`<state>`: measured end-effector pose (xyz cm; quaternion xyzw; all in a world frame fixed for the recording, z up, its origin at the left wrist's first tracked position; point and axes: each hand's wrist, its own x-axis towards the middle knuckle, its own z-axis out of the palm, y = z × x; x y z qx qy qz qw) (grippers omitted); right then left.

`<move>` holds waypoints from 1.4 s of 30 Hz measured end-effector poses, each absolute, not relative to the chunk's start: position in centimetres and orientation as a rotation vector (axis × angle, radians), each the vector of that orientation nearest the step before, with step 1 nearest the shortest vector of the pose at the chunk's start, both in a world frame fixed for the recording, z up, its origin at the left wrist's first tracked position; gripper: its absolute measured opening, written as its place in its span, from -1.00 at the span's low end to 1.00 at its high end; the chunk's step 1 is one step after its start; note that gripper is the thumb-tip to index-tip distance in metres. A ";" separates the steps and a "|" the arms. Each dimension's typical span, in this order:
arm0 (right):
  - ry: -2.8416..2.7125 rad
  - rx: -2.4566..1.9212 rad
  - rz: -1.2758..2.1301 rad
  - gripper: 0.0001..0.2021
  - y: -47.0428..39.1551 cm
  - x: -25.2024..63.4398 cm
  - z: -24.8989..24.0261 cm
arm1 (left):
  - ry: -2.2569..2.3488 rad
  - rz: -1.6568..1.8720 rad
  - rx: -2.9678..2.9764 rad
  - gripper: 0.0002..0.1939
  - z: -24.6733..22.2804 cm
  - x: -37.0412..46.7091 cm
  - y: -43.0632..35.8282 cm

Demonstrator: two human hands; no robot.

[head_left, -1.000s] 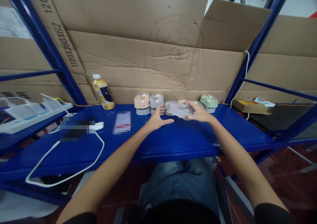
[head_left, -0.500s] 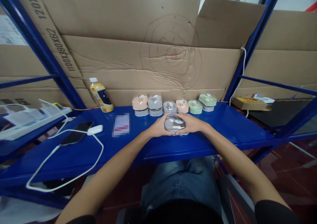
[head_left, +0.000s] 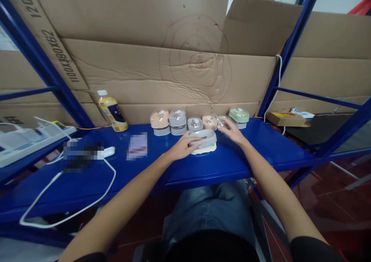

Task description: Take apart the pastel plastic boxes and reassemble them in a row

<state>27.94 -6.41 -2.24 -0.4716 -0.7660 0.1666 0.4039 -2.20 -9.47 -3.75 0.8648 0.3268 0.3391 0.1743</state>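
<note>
The person sits at six o'clock to an uncovered grey box [head_left: 211, 139] in the middle of the blue table [head_left: 185, 171]. The box sits over a pale wavy-edged piece [head_left: 206, 150] that shows along its near side; I can't tell whether the two are joined. The left hand [head_left: 182, 146] is at the box's nine o'clock, its fingers curled around that end and gripping the wall. The right hand [head_left: 233, 132] is between two and three, apart from the box, its fingers drawn narrow on a clear lid [head_left: 218, 120], which is tilted and a bit hard to make out.

Beyond them, a row of containers lines the table's far edge. At ten o'clock stands a peach stack [head_left: 159, 119], and a grey stack [head_left: 177, 118] is just beside it, a touch nearer eleven. A small lidded grey box [head_left: 194, 124] sits at eleven and a peach box [head_left: 209, 123] about twelve. Around two there's a green stack [head_left: 239, 115] with a grey lower part.

Farther out at ten o'clock I see a yellow bottle [head_left: 113, 112], upright but leaning a little in this view, and at nine a pixelated card [head_left: 137, 146] lies flat. Past the card, a white cable [head_left: 66, 220] loops near the table's edge.
</note>
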 end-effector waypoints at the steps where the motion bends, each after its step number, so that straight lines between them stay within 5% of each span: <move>1: -1.896 -1.181 0.449 -0.33 -6.5 27.8 -2.2 | 0.960 1.033 2.411 -0.55 -3.7 -2.3 -9.2; 6: -1.731 -1.169 0.568 -0.31 -6.7 27.6 -2.1 | 1.133 1.290 2.268 -0.51 -3.2 -3.4 -8.3; 12: -1.863 -1.041 0.529 -0.28 -7.5 27.5 -1.6 | 0.928 0.917 2.510 -0.54 -3.2 -3.0 -9.7; 18: -2.223 -0.842 0.611 -0.20 -8.4 25.8 -1.1 | 1.003 0.966 2.399 -0.08 -3.9 -1.7 -9.9; 28: -2.456 -0.735 0.497 -0.12 -6.4 23.6 -2.1 | 1.013 0.961 2.280 0.14 -4.9 -1.7 -9.0; 42: -2.442 -0.883 0.330 -0.11 -10.5 25.6 -2.7 | 0.870 0.947 2.303 -0.12 -5.1 -2.5 -8.3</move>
